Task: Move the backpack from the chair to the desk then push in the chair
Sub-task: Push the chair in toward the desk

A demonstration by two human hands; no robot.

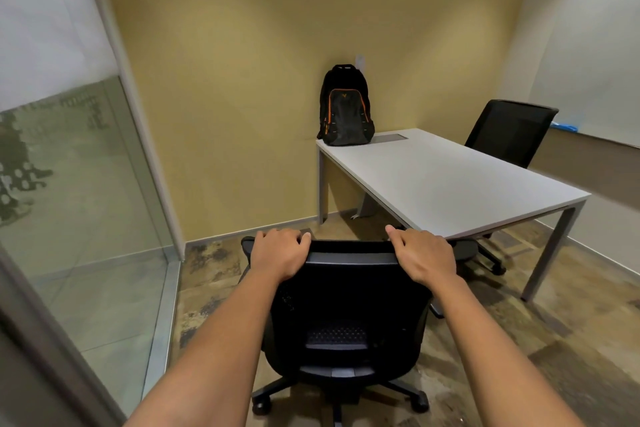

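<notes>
We have both hands on the top rail of the black mesh-back office chair (341, 305): the left hand (280, 251) is curled over its left end and the right hand (424, 255) over its right end, fingers wrapped forward across the rail so we can steer the wheeled base. The black backpack with orange trim (346, 106) already stands upright at the tabletop's (450, 180) far left corner, leaning against the yellow wall, so only the push seems left. The chair stands just short of the near left edge, its seat not yet under the smooth, pale, rectangular top. A second black chair (509, 130) sits at the far side.
</notes>
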